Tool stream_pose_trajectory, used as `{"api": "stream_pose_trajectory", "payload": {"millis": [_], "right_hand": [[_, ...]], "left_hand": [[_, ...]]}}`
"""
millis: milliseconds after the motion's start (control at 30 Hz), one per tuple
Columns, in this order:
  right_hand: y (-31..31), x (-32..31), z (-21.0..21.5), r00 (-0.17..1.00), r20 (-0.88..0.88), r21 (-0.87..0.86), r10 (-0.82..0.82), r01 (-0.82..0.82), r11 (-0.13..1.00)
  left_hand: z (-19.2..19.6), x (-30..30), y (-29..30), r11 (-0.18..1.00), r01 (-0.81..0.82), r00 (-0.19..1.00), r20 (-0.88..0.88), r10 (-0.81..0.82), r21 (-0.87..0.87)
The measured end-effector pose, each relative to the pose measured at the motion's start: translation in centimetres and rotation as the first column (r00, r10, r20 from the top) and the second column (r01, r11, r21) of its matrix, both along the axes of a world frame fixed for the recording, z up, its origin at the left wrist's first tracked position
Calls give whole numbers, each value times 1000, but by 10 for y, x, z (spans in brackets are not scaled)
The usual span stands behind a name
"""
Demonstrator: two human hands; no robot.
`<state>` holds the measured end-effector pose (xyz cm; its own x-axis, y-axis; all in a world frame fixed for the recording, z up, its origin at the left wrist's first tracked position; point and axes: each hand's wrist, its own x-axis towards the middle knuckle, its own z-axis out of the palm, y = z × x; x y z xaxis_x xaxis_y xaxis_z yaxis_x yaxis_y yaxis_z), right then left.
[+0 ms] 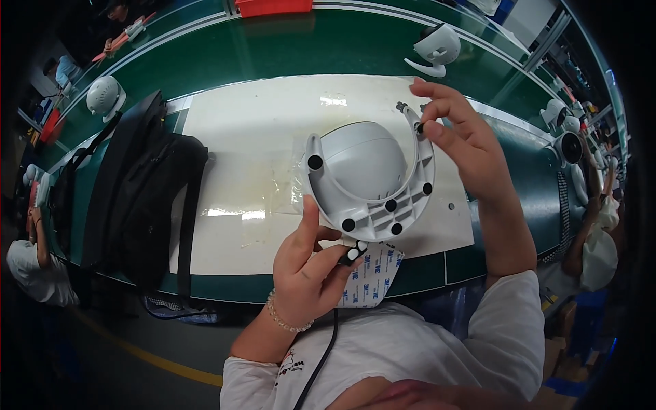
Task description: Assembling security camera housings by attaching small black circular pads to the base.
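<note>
White device (365, 157) underside up over pale sheet (239, 109). Left grip (301, 273) closed on black-and-white strip (353, 254) just below device. Right grip (468, 140) loosely open, thumb at black pad (419, 128) on device's upper-right arm. Black bag (160, 205) left of device.

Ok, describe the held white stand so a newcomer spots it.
On the green workbench lies a cream sheet; above it, between the left hand and right hand, is a white dome. The stand curves around it in a U, set apart from the dome by ribs and black round pads.
</note>
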<state>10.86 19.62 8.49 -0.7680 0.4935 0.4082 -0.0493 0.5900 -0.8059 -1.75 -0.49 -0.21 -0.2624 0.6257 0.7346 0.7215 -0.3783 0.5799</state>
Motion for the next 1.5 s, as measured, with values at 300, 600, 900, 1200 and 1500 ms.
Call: {"api": "stream_pose_trajectory", "payload": {"millis": [300, 600, 900, 1200, 1500], "right_hand": [[-3, 4, -10, 965, -165, 819, -205, 250, 516], [13, -7, 8, 973, 113, -567, 201, -104, 817], [100, -52, 9, 996, -93, -466, 4, -47, 883], [240, -79, -113, 767, 298, 771, -569, 159, 617], [282, -9, -113, 350, 336, 643, -874, 593, 485]], "left_hand": [[-1, 1, -1, 999, -22, 1000, -22, 21, -31], [-4, 3, -2, 997, -52, 998, -39, 50, -59], [-7, 5, -7, 993, -20, 996, -89, 9, -120], [-4, 2, 1, 974, 58, 994, -81, -77, -221], [2, 3, 0, 963, 56, 993, -86, -81, -264]]}}
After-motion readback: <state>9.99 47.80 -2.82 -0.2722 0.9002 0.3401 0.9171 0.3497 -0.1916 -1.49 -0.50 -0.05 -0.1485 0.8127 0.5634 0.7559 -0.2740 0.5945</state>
